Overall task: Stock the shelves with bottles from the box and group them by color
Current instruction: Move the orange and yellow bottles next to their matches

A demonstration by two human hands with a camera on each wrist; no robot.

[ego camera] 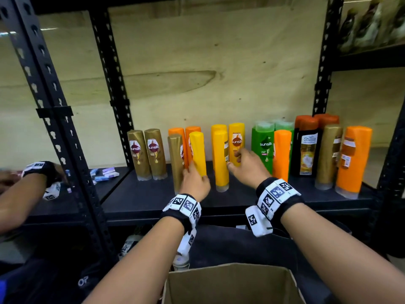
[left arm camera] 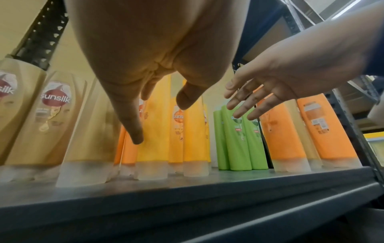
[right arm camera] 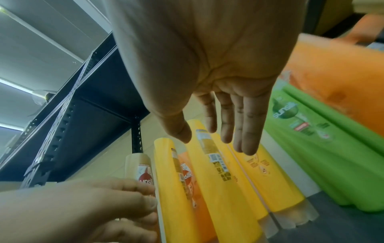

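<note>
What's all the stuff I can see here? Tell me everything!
Gold bottles: four, gold, three left, one far right.
Orange bottles: four, orange, two behind left-centre, two right.
Yellow bottles: four, yellow, middle.
Green bottles: three, green, right of the yellow.
Dark bottles: at least two, black with reddish-brown caps, right.
Shelf: one, black, under the bottles.
Box: one, brown cardboard, bottom front.
Small packets: several, blue-white, neighbouring shelf, left.
Another person's arm: one, far left.
Left hand: at the front yellow bottle, grip unclear.
Right hand: open, by a labelled yellow bottle.
</note>
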